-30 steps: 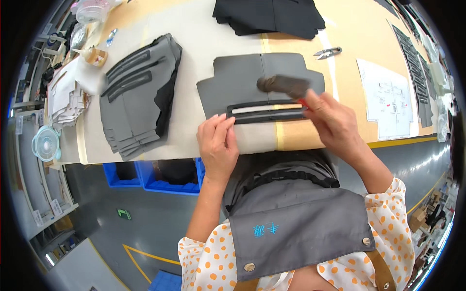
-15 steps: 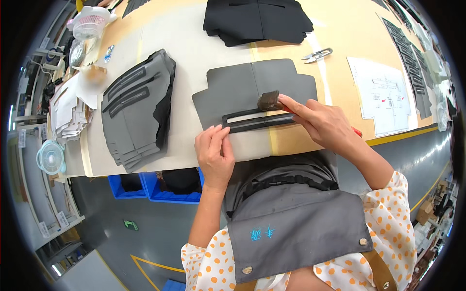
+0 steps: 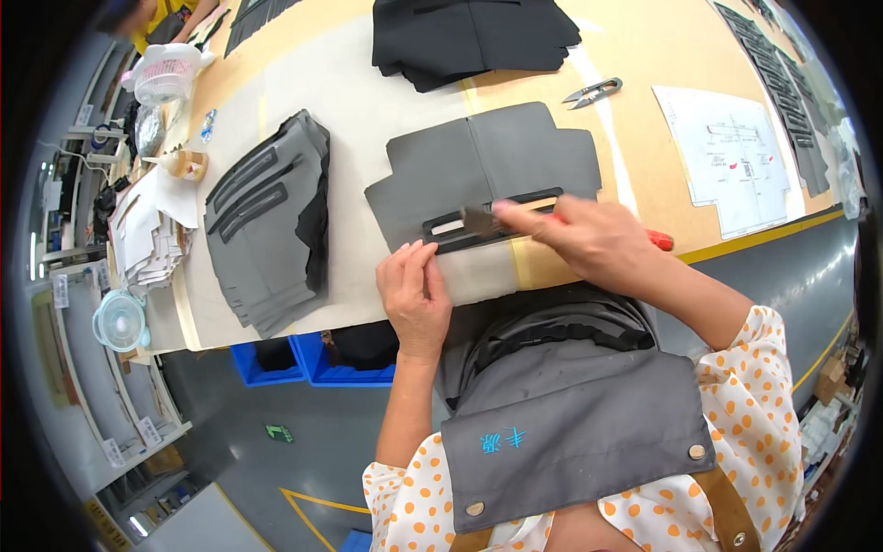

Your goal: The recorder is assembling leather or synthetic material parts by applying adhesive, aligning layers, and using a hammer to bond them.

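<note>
Grey is the flat panel (image 3: 474, 152) that lies on the worktop (image 3: 639, 55) in front of the person, with a black frame (image 3: 541, 195) around a long slot along its near edge. The left hand (image 3: 412, 290) rests at the near left corner of this frame. Its fingers are close together and their tips touch the corner; whether they pinch it, I cannot tell. The right hand (image 3: 593, 241) has its fingers closed around a tool (image 3: 660, 241), whose red handle end comes out behind the hand. The tool's dark brown head is over the slot, to the right of the left fingertips and near them; whether it touches the frame, I cannot tell. A stack of grey pieces (image 3: 267, 248) lies to the left, well apart from the panel, and small scissors (image 3: 598, 92) lie beyond its right side.
</note>
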`<action>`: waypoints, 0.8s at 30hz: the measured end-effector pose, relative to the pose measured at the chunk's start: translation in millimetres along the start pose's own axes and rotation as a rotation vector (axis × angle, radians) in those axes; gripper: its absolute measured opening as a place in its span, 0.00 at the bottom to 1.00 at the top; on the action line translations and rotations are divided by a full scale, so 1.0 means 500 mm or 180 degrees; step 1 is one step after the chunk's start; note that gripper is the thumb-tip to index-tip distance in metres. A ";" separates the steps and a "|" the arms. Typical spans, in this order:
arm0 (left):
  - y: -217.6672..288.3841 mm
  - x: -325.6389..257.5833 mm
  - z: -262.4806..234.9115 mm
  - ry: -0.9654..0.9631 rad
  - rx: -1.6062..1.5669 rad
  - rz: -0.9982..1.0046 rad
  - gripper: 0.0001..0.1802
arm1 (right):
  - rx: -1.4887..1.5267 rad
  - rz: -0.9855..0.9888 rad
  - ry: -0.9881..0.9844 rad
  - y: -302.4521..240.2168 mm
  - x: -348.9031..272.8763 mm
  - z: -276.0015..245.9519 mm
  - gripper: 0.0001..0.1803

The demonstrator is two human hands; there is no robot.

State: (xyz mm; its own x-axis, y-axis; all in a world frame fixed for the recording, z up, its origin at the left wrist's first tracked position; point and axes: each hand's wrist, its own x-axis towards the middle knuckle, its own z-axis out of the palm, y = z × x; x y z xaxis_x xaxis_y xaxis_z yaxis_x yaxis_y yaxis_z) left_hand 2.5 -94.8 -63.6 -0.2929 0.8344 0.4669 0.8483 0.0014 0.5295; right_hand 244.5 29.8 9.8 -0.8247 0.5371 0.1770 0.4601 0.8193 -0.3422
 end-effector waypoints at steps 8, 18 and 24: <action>0.028 0.028 -0.013 -0.0342 0.0086 0.0262 0.19 | 0.0396 0.0416 0.0120 -0.005 0.014 -0.020 0.36; 0.023 0.025 0.007 -0.0840 0.0442 0.0704 0.31 | 0.0758 0.0662 0.0550 0.016 -0.027 0.021 0.32; 0.028 0.029 0.005 -0.0964 0.0463 0.0788 0.30 | 0.0779 0.0745 0.0316 0.018 -0.029 0.023 0.32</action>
State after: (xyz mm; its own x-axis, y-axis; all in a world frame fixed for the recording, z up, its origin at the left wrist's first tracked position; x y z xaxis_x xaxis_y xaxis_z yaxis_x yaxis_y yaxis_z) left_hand 11.0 -81.2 -51.3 0.0523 0.9437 0.3268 0.9367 -0.1598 0.3116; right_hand 256.6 26.9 -6.5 -0.6647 0.7314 0.1524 0.5306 0.6057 -0.5930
